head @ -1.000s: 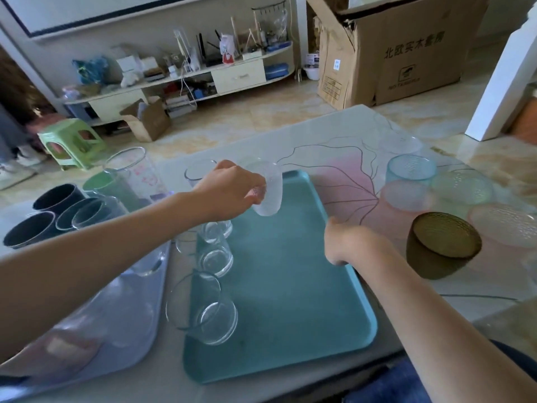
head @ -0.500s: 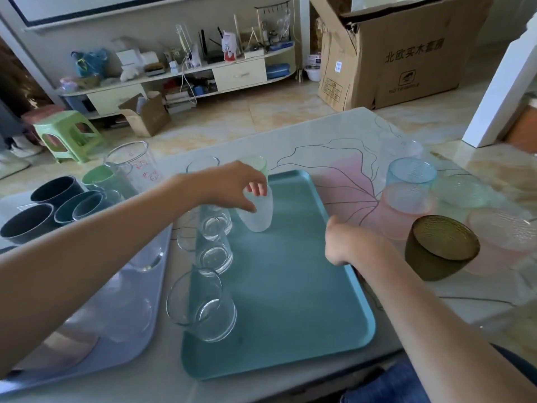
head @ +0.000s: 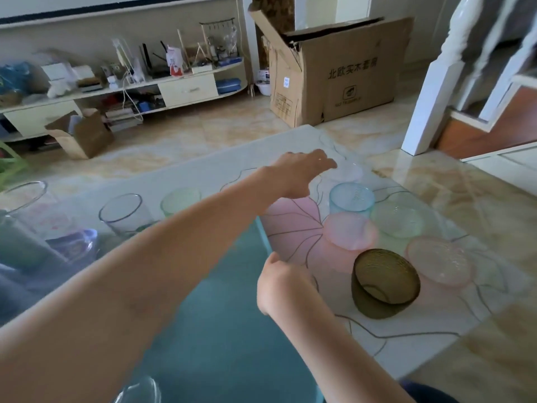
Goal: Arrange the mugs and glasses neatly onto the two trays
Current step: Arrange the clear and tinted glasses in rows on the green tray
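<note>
My left hand (head: 300, 173) stretches across the table to the far right, fingers apart and empty, just short of a pale frosted glass (head: 350, 171). My right hand (head: 280, 282) rests curled on the right edge of the teal tray (head: 226, 338). Right of the tray stand a blue glass (head: 351, 197), a pink glass (head: 350, 231), a green glass (head: 398, 218), a second pink glass (head: 438, 260) and a dark olive glass (head: 383, 283). At the tray's far end stand a frosted green glass (head: 180, 200) and a clear glass (head: 123, 213).
The grey tray (head: 17, 286) lies at the left, blurred, with a tall clear glass (head: 24, 199) behind it. A clear glass's rim (head: 136, 389) shows at the bottom edge. On the floor beyond the table stand a large cardboard box (head: 334, 71) and a low shelf (head: 122, 91).
My left hand has let go of the frosted green glass on the teal tray and swung right towards the far glasses. The view has shifted right and closer. My right hand stays on the tray's edge.
</note>
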A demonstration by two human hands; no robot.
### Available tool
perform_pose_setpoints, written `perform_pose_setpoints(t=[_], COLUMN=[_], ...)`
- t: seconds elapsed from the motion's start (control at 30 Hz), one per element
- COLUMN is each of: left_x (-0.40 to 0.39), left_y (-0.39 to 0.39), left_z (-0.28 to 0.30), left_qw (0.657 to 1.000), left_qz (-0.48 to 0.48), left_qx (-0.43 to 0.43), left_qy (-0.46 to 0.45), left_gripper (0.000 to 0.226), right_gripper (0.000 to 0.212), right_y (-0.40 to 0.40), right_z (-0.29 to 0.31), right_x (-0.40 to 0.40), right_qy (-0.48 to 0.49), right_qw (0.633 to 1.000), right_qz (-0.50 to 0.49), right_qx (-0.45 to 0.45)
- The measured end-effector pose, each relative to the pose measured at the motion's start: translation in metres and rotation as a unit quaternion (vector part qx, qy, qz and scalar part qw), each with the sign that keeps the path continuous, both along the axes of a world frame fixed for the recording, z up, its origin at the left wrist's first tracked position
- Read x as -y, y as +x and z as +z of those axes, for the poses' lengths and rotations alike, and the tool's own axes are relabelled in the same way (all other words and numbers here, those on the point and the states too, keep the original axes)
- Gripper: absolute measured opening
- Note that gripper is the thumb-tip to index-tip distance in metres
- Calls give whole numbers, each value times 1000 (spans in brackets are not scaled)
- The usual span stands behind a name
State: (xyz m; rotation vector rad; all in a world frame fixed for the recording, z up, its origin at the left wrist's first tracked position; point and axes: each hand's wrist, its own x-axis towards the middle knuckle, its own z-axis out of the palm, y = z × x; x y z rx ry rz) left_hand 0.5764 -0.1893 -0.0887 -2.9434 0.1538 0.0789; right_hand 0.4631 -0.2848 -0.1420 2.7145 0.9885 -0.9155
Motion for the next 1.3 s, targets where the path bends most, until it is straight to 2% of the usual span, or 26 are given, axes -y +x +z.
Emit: perform_pose_setpoints(t=[0.17, 0.23, 0.33, 0.47, 0.67, 0.8, 0.93, 1.03, 1.17, 1.3], left_x=[16, 11, 4, -8, -24, -28, -25, -27, -32, -35], left_y=[32, 33, 21, -29, -144, -211, -251, -264, -270, -269], left_z=[-31, -37, -30, -5, 32, 46, 44, 29, 9, 14], left_qw=[999, 997, 995, 992, 987, 982, 981, 984, 977, 974], left_qz=[28, 38, 56, 81, 122, 162, 166, 152, 145, 148], left_qx=[-11, -4, 0, 38, 41, 14, -30, -78, -158, -172], left_qy=[-45, -65, -81, -87, -100, -98, -96, -58, -17, -2], left_gripper=[27, 23, 23, 18, 14, 11, 12, 16, 20, 31], right_gripper=[60, 57, 55, 53, 73, 62, 64, 62, 65, 69], right_y=[10, 10, 10, 7, -1, -5, -6, -5, -7, -7], right_z=[-11, -16, -21, -6, -10, -14, -6, -6, -9, -9], right_x=[-4, -7, -9, 0, 1, 2, 6, 4, 3, 6], right_qy=[13, 8, -9, 12, 3, 29, 22, 30, 18, 9], right_qw=[1000, 1000, 999, 1000, 999, 997, 998, 999, 998, 997], right_qz=[-10, 6, 33, 17, 34, 31, 8, -3, -3, 4], right_qx=[-25, -12, 1, -6, 28, 57, 50, 34, 62, 75])
